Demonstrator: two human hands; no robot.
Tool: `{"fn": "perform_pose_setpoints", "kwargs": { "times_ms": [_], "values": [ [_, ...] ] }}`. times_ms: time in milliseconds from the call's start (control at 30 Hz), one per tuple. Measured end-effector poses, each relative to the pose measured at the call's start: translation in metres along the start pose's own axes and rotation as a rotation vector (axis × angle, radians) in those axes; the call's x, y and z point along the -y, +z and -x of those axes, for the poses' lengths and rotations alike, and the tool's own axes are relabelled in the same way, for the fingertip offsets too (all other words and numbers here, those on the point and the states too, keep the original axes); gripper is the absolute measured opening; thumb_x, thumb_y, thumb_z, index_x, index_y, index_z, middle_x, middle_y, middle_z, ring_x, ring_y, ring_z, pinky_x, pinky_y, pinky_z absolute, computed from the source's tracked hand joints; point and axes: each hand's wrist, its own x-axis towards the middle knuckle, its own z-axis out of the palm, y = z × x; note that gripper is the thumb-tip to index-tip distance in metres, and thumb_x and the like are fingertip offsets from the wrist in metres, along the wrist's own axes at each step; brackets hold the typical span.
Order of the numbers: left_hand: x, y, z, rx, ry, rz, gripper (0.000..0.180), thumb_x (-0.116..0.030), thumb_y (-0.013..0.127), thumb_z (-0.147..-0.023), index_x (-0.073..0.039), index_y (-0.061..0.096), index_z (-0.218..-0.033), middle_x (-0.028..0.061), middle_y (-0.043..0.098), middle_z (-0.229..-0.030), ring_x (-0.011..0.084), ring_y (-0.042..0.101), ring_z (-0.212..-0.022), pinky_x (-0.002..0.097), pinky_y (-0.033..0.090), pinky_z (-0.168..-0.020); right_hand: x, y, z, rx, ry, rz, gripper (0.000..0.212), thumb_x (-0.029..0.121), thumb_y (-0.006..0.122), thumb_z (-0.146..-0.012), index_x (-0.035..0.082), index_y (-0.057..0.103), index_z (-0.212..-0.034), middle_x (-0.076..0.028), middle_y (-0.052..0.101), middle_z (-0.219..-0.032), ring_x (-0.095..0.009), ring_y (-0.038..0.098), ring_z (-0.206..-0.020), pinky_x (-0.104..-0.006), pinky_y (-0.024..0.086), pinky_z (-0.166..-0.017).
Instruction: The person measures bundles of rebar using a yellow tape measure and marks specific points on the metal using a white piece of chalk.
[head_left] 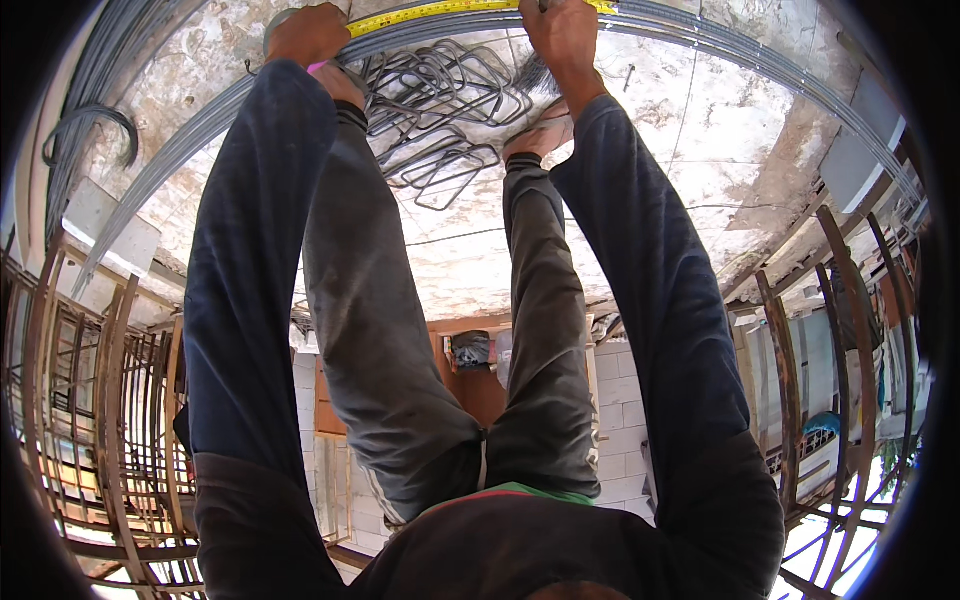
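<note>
A yellow tape measure (430, 17) is stretched over a bundle of long grey steel bars (690, 38) at the top of the view. My left hand (310, 35) is closed around the tape's left part, with a rounded grey edge showing beside the fingers. Over the tape's right part, my right hand (563, 35) is closed, and the blade's end shows just past it. Something small and dark shows at its fingertips, too little to name. Below the bars, between my feet, lies a pile of bent steel stirrups (440, 95).
More bars (105, 60) run along the left, near a hooked bar (125, 135). Some loose bristly wire (537, 75) lies by my right foot (540, 135). Wooden poles (785, 390) stand at both sides. A pale block wall (622, 400) shows behind my legs.
</note>
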Motion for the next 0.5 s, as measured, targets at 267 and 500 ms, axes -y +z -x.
{"fn": "perform_pose_setpoints", "kwargs": {
  "times_ms": [267,500],
  "values": [
    [-0.012,-0.024,0.016,0.078,-0.184,0.064,0.039,-0.034,0.054,-0.090,-0.022,0.072,-0.123,0.0118,0.071,-0.120,0.0353,0.067,-0.111,0.0497,0.052,-0.098,0.005,0.023,-0.021,0.336,0.125,-0.050,0.027,0.023,0.065,-0.090,0.001,0.059,-0.076,-0.026,0.063,-0.068,-0.044,0.064,-0.065,-0.0527,0.050,-0.059],
    [-0.025,-0.040,0.025,0.119,-0.184,0.083,0.039,-0.032,0.057,-0.089,-0.023,0.072,-0.123,0.0148,0.071,-0.120,0.0361,0.068,-0.111,0.0482,0.053,-0.098,0.003,0.031,-0.021,0.433,0.154,0.101,0.027,0.025,0.063,-0.089,-0.001,0.062,-0.084,-0.029,0.066,-0.076,-0.048,0.066,-0.076,-0.0543,0.052,-0.067]
  ]
}}
